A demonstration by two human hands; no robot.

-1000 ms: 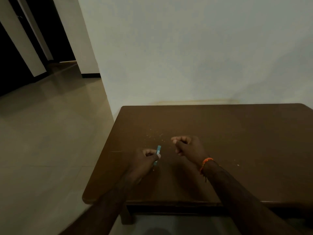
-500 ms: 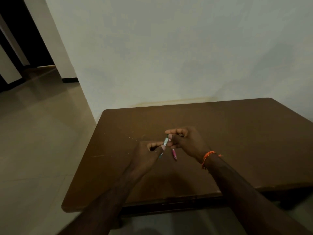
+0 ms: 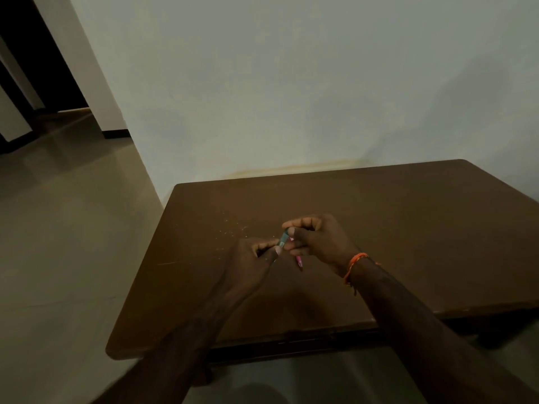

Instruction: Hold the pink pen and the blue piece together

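Since the earlier frame both hands stay met above the brown table [image 3: 408, 228], barely shifted. Head view: left hand [image 3: 250, 258] pinches small teal piece [image 3: 283, 238]; right hand [image 3: 318, 240] grips pink stick [image 3: 299, 261], its tip poking out below the fingers. Orange wristband [image 3: 354, 265] on right wrist; pale specks [image 3: 233, 228] just beyond left hand
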